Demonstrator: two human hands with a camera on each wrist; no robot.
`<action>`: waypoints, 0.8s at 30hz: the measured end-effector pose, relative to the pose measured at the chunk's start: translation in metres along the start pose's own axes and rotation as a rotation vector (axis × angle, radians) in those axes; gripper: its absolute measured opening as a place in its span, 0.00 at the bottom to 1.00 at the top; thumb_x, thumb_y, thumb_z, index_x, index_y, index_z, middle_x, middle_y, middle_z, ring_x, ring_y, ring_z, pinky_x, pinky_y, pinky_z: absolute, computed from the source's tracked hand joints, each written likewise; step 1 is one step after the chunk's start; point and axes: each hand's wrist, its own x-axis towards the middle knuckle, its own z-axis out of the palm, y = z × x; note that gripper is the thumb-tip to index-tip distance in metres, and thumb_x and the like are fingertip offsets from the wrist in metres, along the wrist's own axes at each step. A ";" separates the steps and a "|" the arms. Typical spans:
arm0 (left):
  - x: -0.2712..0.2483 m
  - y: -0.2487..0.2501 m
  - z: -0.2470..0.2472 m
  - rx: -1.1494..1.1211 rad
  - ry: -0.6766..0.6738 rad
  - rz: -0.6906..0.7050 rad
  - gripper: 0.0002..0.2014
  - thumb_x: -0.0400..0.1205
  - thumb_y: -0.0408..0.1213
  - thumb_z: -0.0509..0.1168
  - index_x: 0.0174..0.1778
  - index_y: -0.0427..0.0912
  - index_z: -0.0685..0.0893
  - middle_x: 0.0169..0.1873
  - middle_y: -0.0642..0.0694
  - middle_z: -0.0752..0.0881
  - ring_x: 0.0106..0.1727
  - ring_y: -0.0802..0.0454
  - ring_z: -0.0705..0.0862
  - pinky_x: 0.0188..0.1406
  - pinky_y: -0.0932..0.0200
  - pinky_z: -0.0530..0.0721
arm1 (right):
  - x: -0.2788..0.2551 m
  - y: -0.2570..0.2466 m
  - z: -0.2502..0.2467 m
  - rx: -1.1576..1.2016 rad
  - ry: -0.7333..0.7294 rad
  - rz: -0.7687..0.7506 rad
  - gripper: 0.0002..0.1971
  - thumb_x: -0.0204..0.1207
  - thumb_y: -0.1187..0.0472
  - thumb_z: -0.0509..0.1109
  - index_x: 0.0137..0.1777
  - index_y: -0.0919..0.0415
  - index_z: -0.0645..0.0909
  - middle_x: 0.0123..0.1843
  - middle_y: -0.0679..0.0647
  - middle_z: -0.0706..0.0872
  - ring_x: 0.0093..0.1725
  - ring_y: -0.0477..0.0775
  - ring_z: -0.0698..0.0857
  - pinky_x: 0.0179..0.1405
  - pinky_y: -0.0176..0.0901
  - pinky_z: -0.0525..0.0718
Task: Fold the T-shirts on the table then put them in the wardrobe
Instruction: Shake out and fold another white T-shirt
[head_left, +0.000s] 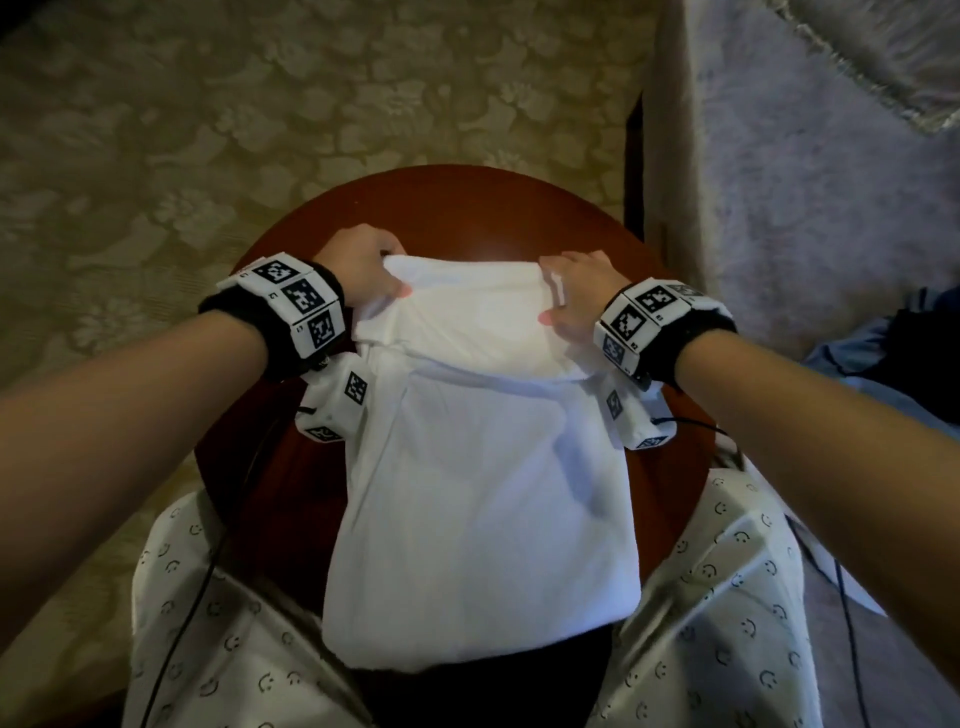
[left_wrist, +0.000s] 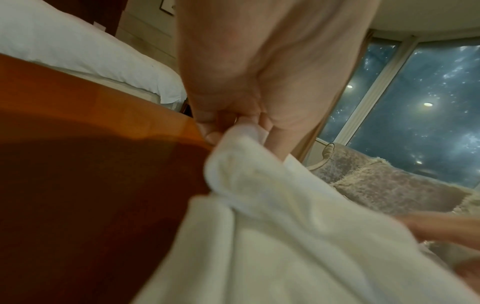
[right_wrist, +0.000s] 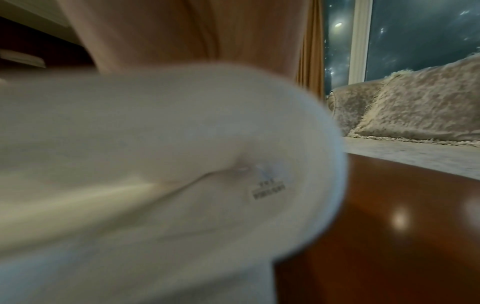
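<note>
A white T-shirt (head_left: 483, 499) lies as a long strip on the round red-brown table (head_left: 467, 208), its near end hanging over the front edge toward my lap. My left hand (head_left: 363, 270) pinches the far left corner of the shirt and my right hand (head_left: 576, 291) pinches the far right corner. The far end is lifted and curls back over the shirt's middle. In the left wrist view my fingers (left_wrist: 233, 121) clamp a bunched white corner (left_wrist: 244, 135). In the right wrist view the blurred shirt (right_wrist: 155, 164), with a small label (right_wrist: 269, 190), hides my fingers.
A patterned beige carpet (head_left: 208, 130) surrounds the table. A fuzzy grey sofa (head_left: 810, 171) stands to the right, with a blue garment (head_left: 883, 364) on it. A white bed (left_wrist: 78, 57) shows in the left wrist view. My patterned trousers (head_left: 218, 623) flank the table's near edge.
</note>
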 end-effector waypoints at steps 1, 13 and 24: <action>0.007 0.000 -0.001 -0.005 0.021 0.000 0.16 0.76 0.35 0.73 0.59 0.39 0.84 0.57 0.41 0.85 0.53 0.47 0.80 0.51 0.59 0.75 | 0.009 0.001 -0.002 0.006 0.008 0.005 0.32 0.79 0.55 0.69 0.80 0.58 0.61 0.81 0.57 0.63 0.80 0.63 0.58 0.77 0.61 0.64; 0.082 0.007 -0.012 -0.054 0.143 0.001 0.16 0.78 0.36 0.71 0.62 0.38 0.82 0.60 0.39 0.85 0.61 0.42 0.81 0.53 0.57 0.75 | 0.082 0.009 -0.036 0.065 0.106 0.074 0.34 0.75 0.55 0.73 0.79 0.60 0.64 0.76 0.61 0.68 0.77 0.64 0.65 0.74 0.56 0.69; 0.080 0.006 -0.026 -0.025 0.137 0.094 0.16 0.77 0.33 0.72 0.60 0.36 0.82 0.61 0.39 0.82 0.64 0.43 0.78 0.52 0.61 0.70 | 0.100 0.009 -0.048 0.010 0.049 0.229 0.38 0.65 0.43 0.79 0.71 0.58 0.70 0.71 0.63 0.73 0.68 0.69 0.72 0.63 0.63 0.76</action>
